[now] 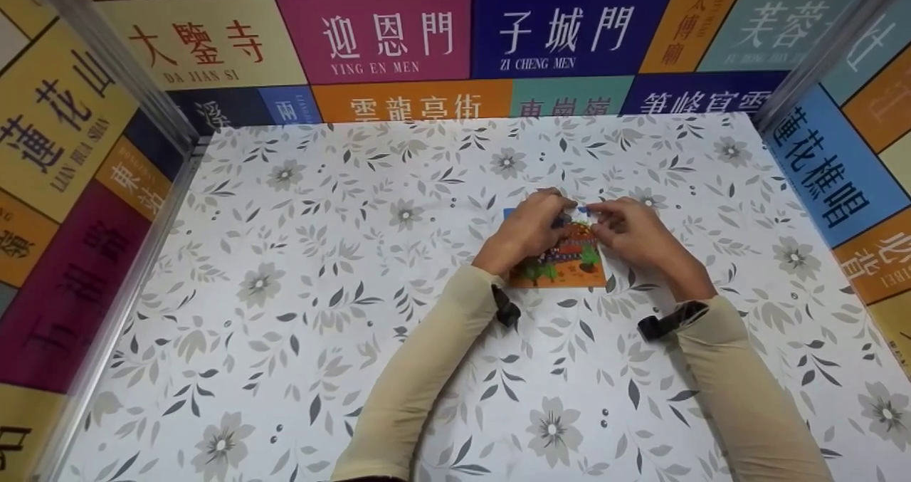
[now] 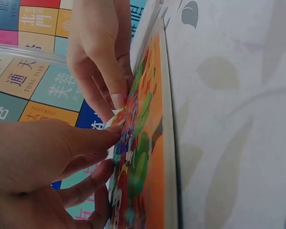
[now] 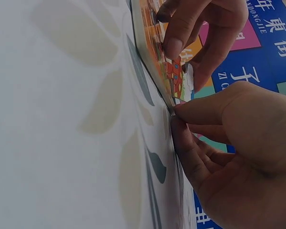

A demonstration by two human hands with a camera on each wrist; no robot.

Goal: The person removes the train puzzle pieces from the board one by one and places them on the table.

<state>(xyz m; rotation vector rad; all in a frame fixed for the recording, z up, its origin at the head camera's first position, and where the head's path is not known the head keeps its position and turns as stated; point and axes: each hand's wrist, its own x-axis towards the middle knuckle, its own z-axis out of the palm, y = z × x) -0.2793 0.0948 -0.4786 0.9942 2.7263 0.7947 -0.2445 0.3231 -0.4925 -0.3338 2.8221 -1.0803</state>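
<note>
A small colourful picture board, like a jigsaw puzzle, lies flat on the table with an orange lower part and green trees. My left hand bends over its upper left part, thumb and fingers touching the picture; whether they pinch anything is hard to see. At the upper right edge, thumb and forefinger of my right hand pinch something small, seemingly a puzzle piece, mostly hidden by the fingertips. A bit of blue shows between both hands. Seen from the right wrist, a red and yellow printed part lies beside the left thumb.
A white cloth with grey flowers and leaves covers the table. Colourful panels with Chinese lettering stand along the back and both sides, with transparent edging at the corners.
</note>
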